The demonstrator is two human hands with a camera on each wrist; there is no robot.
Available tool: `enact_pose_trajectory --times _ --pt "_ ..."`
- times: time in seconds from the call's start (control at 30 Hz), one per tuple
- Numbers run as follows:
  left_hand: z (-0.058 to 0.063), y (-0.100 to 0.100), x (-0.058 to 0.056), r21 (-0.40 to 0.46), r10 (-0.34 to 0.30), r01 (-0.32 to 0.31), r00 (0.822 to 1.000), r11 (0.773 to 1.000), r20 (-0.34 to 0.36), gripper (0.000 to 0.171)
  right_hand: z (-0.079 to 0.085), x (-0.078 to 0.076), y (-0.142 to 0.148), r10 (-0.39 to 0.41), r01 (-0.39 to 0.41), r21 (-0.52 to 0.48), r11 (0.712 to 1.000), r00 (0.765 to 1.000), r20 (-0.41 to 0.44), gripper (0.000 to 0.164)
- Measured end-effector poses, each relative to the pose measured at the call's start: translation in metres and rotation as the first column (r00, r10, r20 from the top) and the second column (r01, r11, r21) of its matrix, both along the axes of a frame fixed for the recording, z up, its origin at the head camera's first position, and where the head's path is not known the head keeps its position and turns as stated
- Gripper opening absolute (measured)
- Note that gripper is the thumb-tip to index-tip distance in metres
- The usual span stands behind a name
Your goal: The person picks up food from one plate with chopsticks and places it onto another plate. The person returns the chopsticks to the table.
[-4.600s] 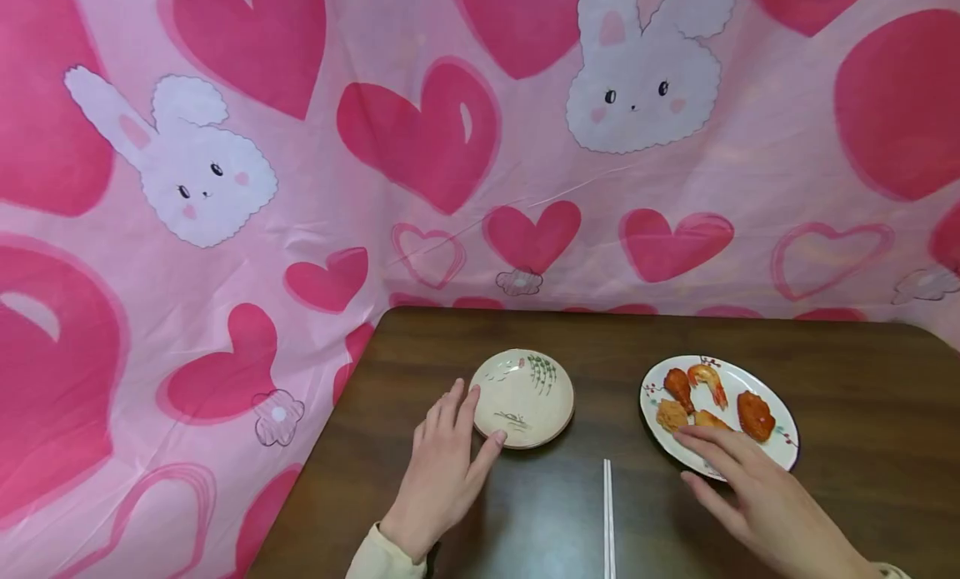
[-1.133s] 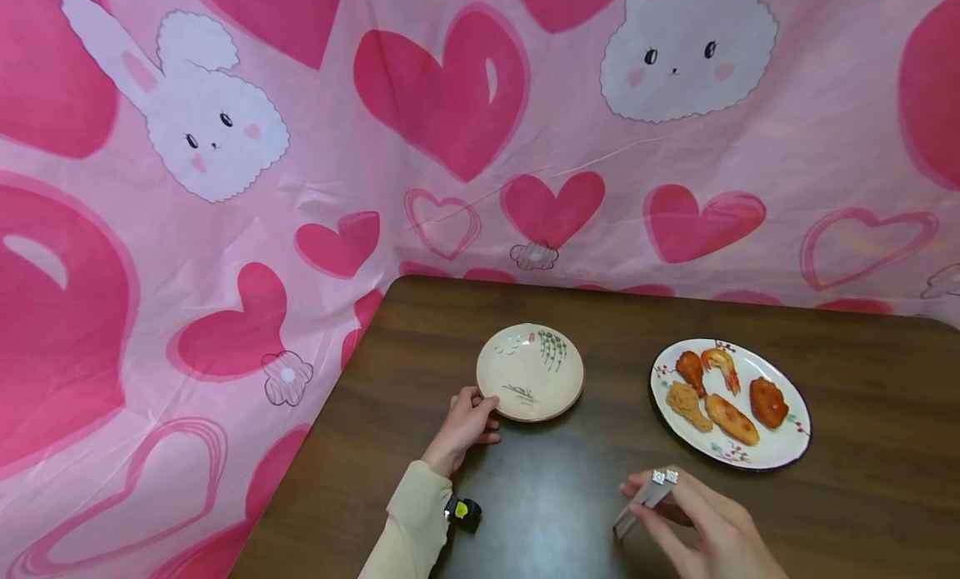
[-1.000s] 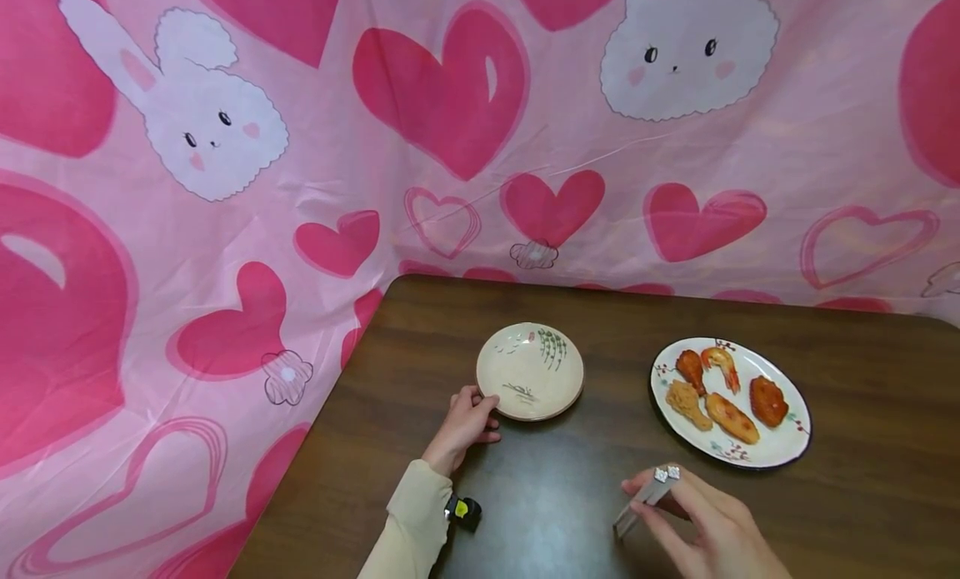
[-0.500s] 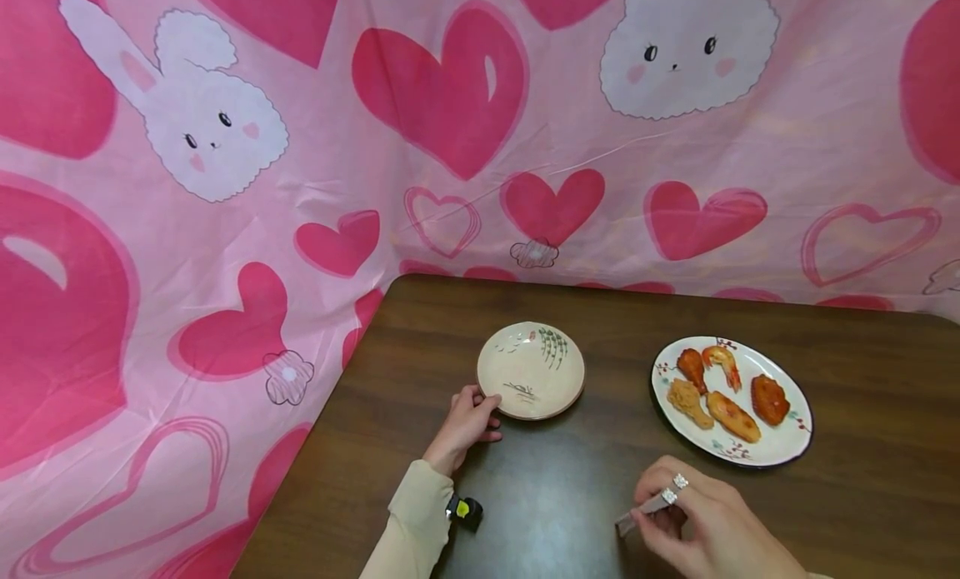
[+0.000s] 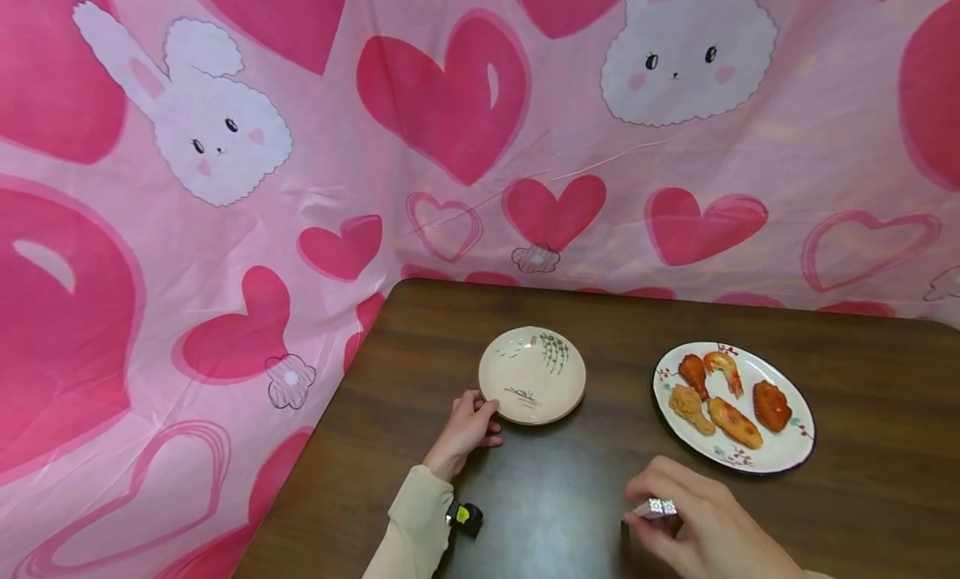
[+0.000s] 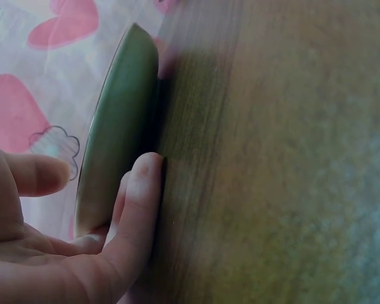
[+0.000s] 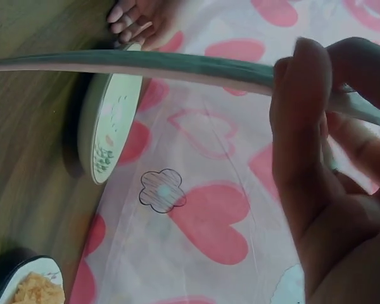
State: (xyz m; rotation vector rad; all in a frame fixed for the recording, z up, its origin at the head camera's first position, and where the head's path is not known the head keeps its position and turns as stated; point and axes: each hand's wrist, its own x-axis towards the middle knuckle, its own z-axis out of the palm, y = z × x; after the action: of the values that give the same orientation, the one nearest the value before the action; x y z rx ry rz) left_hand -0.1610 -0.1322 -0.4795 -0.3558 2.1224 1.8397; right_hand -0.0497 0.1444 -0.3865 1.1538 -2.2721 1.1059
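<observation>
At the small cream plate (image 5: 534, 375), my left hand (image 5: 461, 436) pinches the near-left rim, thumb above and fingers underneath. The left wrist view shows the plate's outer side (image 6: 117, 126) standing off the fingertips' side of the table. A pair of pale chopsticks (image 5: 657, 507) is in my right hand (image 5: 705, 516), gripped between thumb and curled fingers. The head view sees them nearly end-on, with patterned silvery ends; in the right wrist view the chopsticks (image 7: 145, 63) stretch out to the left, close together. My right hand is in front of the oval plate, apart from it.
On the white oval plate (image 5: 757, 372) lie a shrimp (image 5: 724, 371), a small red-brown drumstick (image 5: 692, 372), a pale fried drumstick (image 5: 690, 408), a golden elongated piece (image 5: 735, 422) and a reddish-brown piece (image 5: 772, 406). A pink heart-patterned cloth (image 5: 450, 104) hangs behind the dark wooden table (image 5: 547, 487).
The chopsticks, on the table in the earliest frame, are now in my right hand, and were regripped closer together within the last second. My left hand went from lying beside the small plate to pinching its rim.
</observation>
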Motion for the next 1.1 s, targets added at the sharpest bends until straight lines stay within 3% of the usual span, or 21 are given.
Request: enact_pose_trajectory --times 0.1,0.27,0.5,0.7,0.83,1.1 --pt "0.000 0.000 0.000 0.003 0.001 -0.001 1.000 1.000 0.003 0.040 0.001 -0.003 -0.001 -0.065 0.064 0.031 0.997 0.998 0.014 0.010" --pt "-0.001 0.000 0.000 0.005 0.000 0.000 1.000 1.000 -0.004 0.038 0.003 -0.006 -0.003 -0.146 0.139 0.075 0.987 0.985 0.091 0.032" --pt "0.001 0.000 0.001 0.002 -0.002 0.002 1.000 1.000 0.005 0.039 0.010 -0.005 -0.007 -0.280 0.240 0.182 0.954 0.930 0.239 0.037" --pt "0.000 -0.001 0.000 -0.011 -0.002 0.002 1.000 1.000 0.007 0.039 0.010 -0.004 -0.013 -0.430 0.393 0.202 0.897 0.881 0.197 0.039" --pt "0.000 0.000 0.000 -0.020 -0.003 0.003 1.000 1.000 0.004 0.039 0.009 -0.003 -0.013 -0.461 0.415 0.226 0.881 0.860 0.217 0.037" --pt "0.000 0.000 0.001 -0.022 -0.004 0.004 1.000 1.000 0.005 0.039 0.004 -0.004 -0.011 -0.462 0.398 0.256 0.881 0.841 0.281 0.033"
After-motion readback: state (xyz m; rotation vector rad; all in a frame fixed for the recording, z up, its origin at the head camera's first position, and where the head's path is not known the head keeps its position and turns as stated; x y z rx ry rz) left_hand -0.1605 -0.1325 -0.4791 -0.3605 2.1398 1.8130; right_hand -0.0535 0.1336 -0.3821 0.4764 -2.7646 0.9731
